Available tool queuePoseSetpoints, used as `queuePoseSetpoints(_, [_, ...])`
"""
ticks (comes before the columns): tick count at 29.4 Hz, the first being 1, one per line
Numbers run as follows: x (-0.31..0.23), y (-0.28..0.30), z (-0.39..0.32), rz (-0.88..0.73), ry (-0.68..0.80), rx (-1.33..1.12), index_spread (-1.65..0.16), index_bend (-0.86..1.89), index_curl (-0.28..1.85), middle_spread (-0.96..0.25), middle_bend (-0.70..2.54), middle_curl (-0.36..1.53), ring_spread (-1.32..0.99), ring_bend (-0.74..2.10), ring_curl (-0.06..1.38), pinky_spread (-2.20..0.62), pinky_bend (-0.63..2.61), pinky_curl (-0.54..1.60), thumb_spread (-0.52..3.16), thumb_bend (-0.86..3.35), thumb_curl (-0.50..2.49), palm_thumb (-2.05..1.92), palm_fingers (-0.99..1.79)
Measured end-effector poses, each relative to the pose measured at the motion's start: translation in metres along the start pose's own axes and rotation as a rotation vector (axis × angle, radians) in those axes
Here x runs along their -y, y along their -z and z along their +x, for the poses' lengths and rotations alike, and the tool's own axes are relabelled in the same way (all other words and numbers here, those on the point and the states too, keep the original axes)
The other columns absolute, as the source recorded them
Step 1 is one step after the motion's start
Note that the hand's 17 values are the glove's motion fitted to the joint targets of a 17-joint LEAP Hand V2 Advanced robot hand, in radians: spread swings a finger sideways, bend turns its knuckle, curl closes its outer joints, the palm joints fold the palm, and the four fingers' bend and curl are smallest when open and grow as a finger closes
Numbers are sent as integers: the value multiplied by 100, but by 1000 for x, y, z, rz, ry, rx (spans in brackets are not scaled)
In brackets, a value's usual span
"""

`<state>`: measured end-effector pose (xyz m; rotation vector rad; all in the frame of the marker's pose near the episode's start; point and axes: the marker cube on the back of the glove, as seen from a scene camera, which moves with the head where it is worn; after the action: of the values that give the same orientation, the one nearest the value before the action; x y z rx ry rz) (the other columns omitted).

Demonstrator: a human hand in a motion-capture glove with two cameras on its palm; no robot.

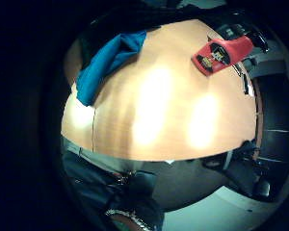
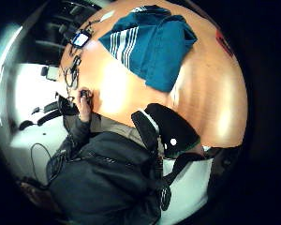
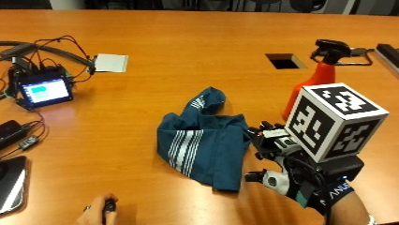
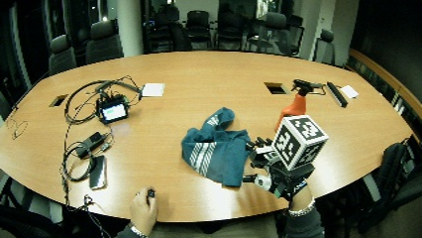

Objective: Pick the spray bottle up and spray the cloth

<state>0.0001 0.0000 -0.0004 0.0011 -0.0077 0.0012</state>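
The gloved right hand hovered just beside the blue cloth's near edge; its finger state could not be told. The orange spray bottle stood upright beyond, bare table between.
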Motion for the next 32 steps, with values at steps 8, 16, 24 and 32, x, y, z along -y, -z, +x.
queuePoseSetpoints(8, [8, -5, 1, -47, 1, 16, -36, 18, 15, -6, 20, 12, -4, 27, 11, 22, 36, 16, 78, 23, 11, 43, 31])
queuePoseSetpoints(16, [14, -13, 2, -67, 6, 0, -41, 17, 20, -5, 18, 17, -4, 29, 15, 26, 36, 21, 99, 19, 14, 47, 29])
queuePoseSetpoints(24, [19, -8, 19, -35, -47, -7, -43, 16, 22, -5, 18, 20, -4, 31, 19, 28, 37, 24, 108, 16, 17, 50, 28])
queuePoseSetpoints(32, [55, -2, 33, 24, -125, 25, -43, 17, 25, -5, 18, 23, -3, 32, 21, 28, 36, 26, 113, 12, 19, 53, 34])
